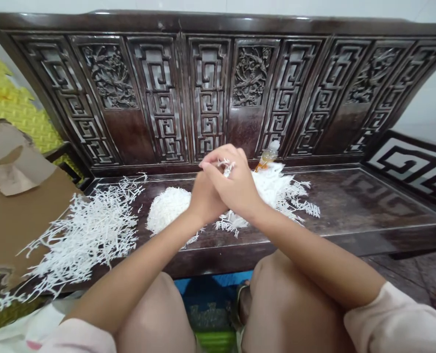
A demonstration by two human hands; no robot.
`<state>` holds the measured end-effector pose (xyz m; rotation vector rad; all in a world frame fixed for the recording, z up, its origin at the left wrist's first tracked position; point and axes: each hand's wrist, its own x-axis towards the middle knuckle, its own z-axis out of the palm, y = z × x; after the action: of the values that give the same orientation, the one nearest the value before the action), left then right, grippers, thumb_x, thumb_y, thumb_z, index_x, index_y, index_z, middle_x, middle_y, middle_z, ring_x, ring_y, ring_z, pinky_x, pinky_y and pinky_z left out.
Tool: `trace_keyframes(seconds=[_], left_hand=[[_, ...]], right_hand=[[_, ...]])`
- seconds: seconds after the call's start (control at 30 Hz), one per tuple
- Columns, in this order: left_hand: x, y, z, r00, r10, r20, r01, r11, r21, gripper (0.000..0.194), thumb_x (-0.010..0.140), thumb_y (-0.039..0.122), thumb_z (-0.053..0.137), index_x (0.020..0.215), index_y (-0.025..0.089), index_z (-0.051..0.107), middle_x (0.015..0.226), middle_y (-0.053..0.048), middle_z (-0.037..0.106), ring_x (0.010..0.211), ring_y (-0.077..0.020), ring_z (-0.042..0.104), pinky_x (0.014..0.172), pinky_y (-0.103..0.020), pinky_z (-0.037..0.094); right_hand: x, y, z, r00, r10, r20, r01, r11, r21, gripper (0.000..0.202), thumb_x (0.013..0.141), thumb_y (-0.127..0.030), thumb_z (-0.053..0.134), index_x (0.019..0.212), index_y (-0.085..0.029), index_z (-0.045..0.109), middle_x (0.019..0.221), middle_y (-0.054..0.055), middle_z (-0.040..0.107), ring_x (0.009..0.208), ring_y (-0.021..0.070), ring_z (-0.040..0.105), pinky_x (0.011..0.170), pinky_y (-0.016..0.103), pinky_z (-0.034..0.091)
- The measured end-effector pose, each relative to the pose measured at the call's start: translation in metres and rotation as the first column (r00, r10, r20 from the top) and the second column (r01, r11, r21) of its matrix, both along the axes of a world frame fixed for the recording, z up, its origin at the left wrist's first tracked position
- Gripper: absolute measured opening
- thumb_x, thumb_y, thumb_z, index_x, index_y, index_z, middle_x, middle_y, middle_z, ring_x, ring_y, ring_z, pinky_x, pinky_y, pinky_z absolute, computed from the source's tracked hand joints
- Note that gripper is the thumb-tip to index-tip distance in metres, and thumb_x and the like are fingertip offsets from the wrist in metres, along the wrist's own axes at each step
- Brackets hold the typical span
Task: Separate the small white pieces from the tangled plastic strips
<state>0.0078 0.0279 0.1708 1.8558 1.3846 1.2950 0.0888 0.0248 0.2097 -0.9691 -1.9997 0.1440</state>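
My right hand (236, 179) is raised over the bench, its fingers curled and its thumb close to them. A small white branched piece (225, 163), which looks like plastic, shows between those fingers. My left hand (206, 196) is just below and behind the right one, wrists nearly crossing; its fingers are hidden and blurred. Beneath the hands, a rounded heap of small white pieces (168, 208) lies to the left. A looser heap of white branched pieces (276, 189) spreads out to the right.
A large tangle of white branched sticks (92, 230) covers the left end of the dark wooden bench (350, 201). Behind the right heap is a bottle (267, 156) with an orange label. Torn cardboard (26, 211) lies at far left. A carved backrest (247, 125) rises behind.
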Motion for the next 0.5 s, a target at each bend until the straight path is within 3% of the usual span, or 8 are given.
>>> trace_keyframes(seconds=[0.1,0.17,0.3,0.37,0.5], left_hand=[[0.019,-0.01,-0.016,0.995,-0.096,0.026,0.096,0.995,-0.007,0.021,0.07,0.018,0.049,0.09,0.016,0.055,0.089,-0.004,0.06,0.084,-0.0193,0.053,0.075,-0.031,0.041],[0.022,-0.011,-0.03,0.984,-0.134,0.113,0.145,0.985,-0.095,0.023,0.072,0.023,0.049,0.094,0.017,0.054,0.086,-0.004,0.061,0.077,-0.017,0.054,0.07,-0.03,0.042],[0.016,-0.008,-0.047,0.961,-0.116,0.253,0.195,0.929,-0.315,0.022,0.074,0.026,0.048,0.093,0.016,0.053,0.079,-0.004,0.061,0.072,-0.0146,0.055,0.067,-0.027,0.042],[0.009,-0.006,-0.053,0.982,-0.071,0.177,0.128,0.934,-0.335,0.015,0.073,0.027,0.048,0.081,0.016,0.055,0.077,-0.004,0.06,0.073,-0.0148,0.054,0.068,-0.027,0.041],[-0.003,-0.004,-0.063,0.997,-0.062,-0.052,0.045,0.958,-0.282,0.017,0.073,0.033,0.046,0.067,0.018,0.052,0.07,-0.001,0.056,0.069,-0.0143,0.051,0.066,-0.028,0.04]], right_hand=[[0.011,0.006,-0.01,0.989,0.054,-0.14,-0.077,0.984,-0.16,0.024,0.082,-0.031,0.031,0.085,-0.021,0.053,0.085,0.002,0.051,0.083,0.0155,0.046,0.071,0.031,0.036],[0.018,0.018,-0.017,0.969,0.053,-0.243,-0.116,0.96,-0.255,0.025,0.081,-0.032,0.031,0.086,-0.02,0.053,0.084,0.002,0.053,0.08,0.0147,0.048,0.068,0.029,0.037],[0.024,0.042,-0.03,0.899,-0.08,-0.43,-0.089,0.929,-0.36,0.024,0.079,-0.031,0.032,0.084,-0.019,0.052,0.085,0.004,0.054,0.078,0.0145,0.049,0.066,0.029,0.038],[0.025,0.048,-0.034,0.856,-0.139,-0.497,-0.037,0.944,-0.328,0.025,0.08,-0.031,0.03,0.087,-0.02,0.051,0.088,0.004,0.053,0.081,0.0149,0.049,0.067,0.03,0.038],[0.028,0.049,-0.034,0.843,-0.124,-0.523,0.01,0.976,-0.216,0.027,0.082,-0.034,0.027,0.093,-0.022,0.049,0.091,0.004,0.052,0.085,0.0157,0.049,0.069,0.031,0.038]])
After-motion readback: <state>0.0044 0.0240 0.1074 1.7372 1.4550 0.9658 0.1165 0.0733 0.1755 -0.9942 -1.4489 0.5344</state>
